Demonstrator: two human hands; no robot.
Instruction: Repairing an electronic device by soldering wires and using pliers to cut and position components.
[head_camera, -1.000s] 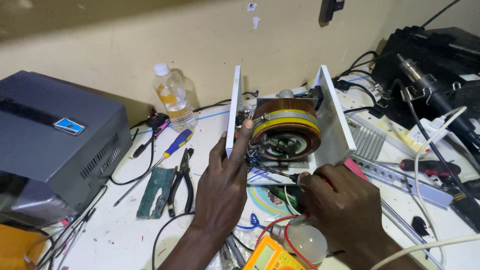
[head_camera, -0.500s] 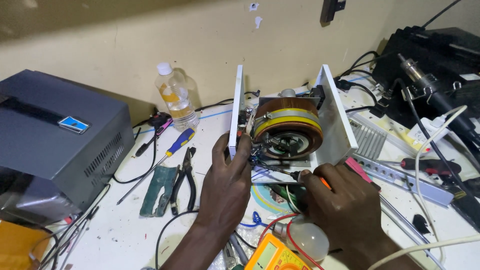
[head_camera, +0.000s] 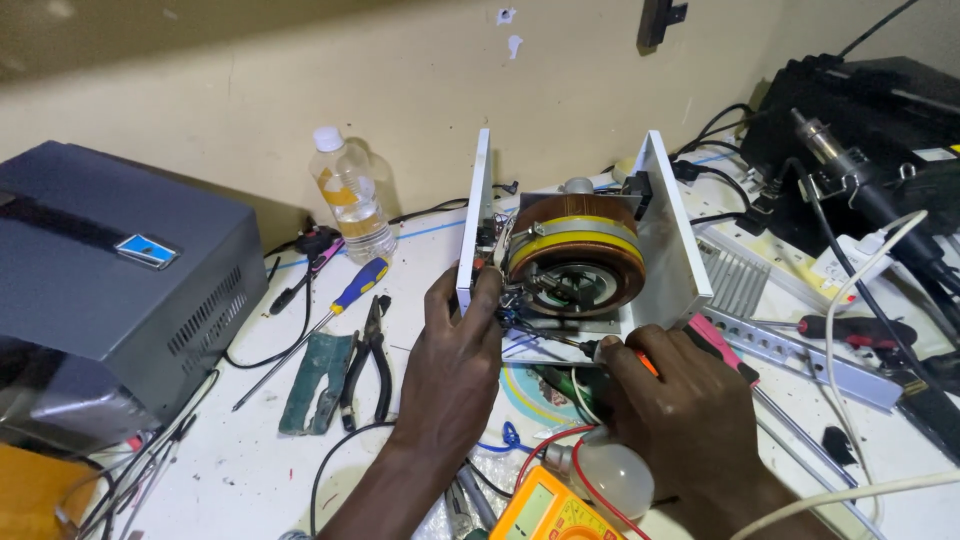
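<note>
Since a second ago the left hand (head_camera: 455, 350) has slid a little lower on the white metal side panel (head_camera: 473, 225), and the right hand (head_camera: 690, 415) has crept slightly closer to the open unit; little else has shifted.

That left hand grips the near lower corner of the panel, thumb and fingers curled round its edge. Just to its right, touching the panel's inner side, sits the round copper-wound coil with a yellow band (head_camera: 578, 255), standing between this panel and a second white panel (head_camera: 672, 235) on the far side. The right hand is closed around an orange-handled screwdriver (head_camera: 625, 352), whose thin shaft points left toward the tangle of wires under the coil; the tip is hidden there, so whether it touches anything I cannot tell.

Around them on the white worktable (head_camera: 260, 470): a clear plastic water bottle with a white cap (head_camera: 348, 205) stands near the wall, a blue-and-yellow-handled screwdriver (head_camera: 330, 315) and black-handled pliers (head_camera: 368, 355) lie left of the left hand, and a grey metal box with vent slots (head_camera: 110, 270) fills the left side. A white light bulb (head_camera: 612, 475) and an orange multimeter (head_camera: 545, 510) lie just below the right hand, with red wire looping over them. A perforated metal rail (head_camera: 790, 350) lies to the right.
</note>
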